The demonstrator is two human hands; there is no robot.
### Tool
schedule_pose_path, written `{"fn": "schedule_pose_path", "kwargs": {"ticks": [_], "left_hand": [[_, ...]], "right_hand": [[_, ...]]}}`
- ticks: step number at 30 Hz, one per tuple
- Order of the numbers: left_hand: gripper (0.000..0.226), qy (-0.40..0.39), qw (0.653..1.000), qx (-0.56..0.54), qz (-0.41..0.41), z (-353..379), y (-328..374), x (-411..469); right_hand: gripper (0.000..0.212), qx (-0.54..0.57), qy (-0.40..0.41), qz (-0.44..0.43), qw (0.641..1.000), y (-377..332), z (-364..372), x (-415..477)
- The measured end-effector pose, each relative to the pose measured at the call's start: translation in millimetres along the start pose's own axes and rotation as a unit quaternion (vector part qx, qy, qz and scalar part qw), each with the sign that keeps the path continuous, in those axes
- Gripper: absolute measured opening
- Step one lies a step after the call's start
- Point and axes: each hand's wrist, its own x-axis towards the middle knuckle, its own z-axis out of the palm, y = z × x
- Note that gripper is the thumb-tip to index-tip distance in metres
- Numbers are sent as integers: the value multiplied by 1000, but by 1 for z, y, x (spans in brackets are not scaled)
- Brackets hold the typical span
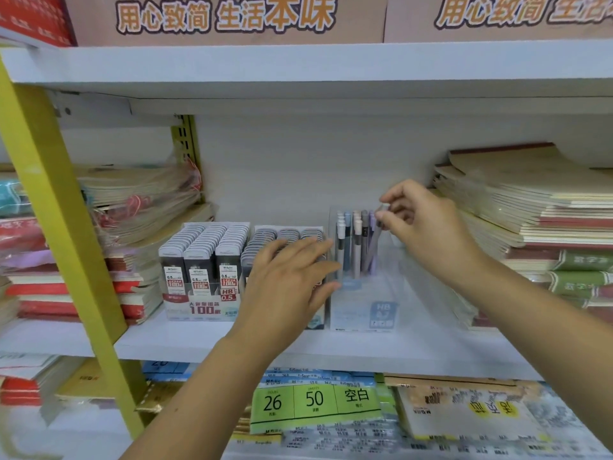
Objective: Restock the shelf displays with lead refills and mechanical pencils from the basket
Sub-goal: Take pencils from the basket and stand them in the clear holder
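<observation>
A pencil point(373, 250) tilted in the clear box point(365, 310) is pinched by the right hand point(428, 224), and the box's side is touched by the straight fingers point(318, 267) of the left hand point(288, 283).

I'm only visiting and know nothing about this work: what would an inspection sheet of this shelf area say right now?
Surface: white shelf board, carrying the displays.
Job's things: grey-and-black lead refill display box, full; second refill display beside it, partly behind the left hand; clear plastic pencil holder with a few pastel mechanical pencils upright at its back; basket not in view.
Clutter: nothing seen.
Grippers: left hand, fingers straight, at the holder's left wall, contact unclear; right hand pinches the top of a tilted lilac pencil in the holder.
Cables: nothing seen.
Surroundings: stacked notebooks on both sides, yellow upright post at left, paper packs on the shelf below.
</observation>
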Motion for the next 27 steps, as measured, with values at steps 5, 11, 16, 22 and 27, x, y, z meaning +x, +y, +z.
{"fn": "schedule_pose_path", "kwargs": {"ticks": [5, 11, 16, 22, 27], "left_hand": [[23, 22, 1000, 7, 16, 2, -3, 0], [22, 30, 999, 1, 13, 4, -4, 1], [23, 28, 999, -6, 14, 3, -4, 0], [25, 21, 1000, -19, 12, 1, -3, 0], [31, 58, 997, -7, 39, -2, 9, -16]], "right_hand": [[13, -23, -19, -10, 1000, 3, 10, -3], [13, -17, -21, -3, 1000, 4, 11, 0], [12, -143, -8, -41, 989, 14, 17, 6], [24, -167, -49, 20, 985, 13, 19, 3], [33, -33, 32, -6, 999, -15, 7, -46]]}}
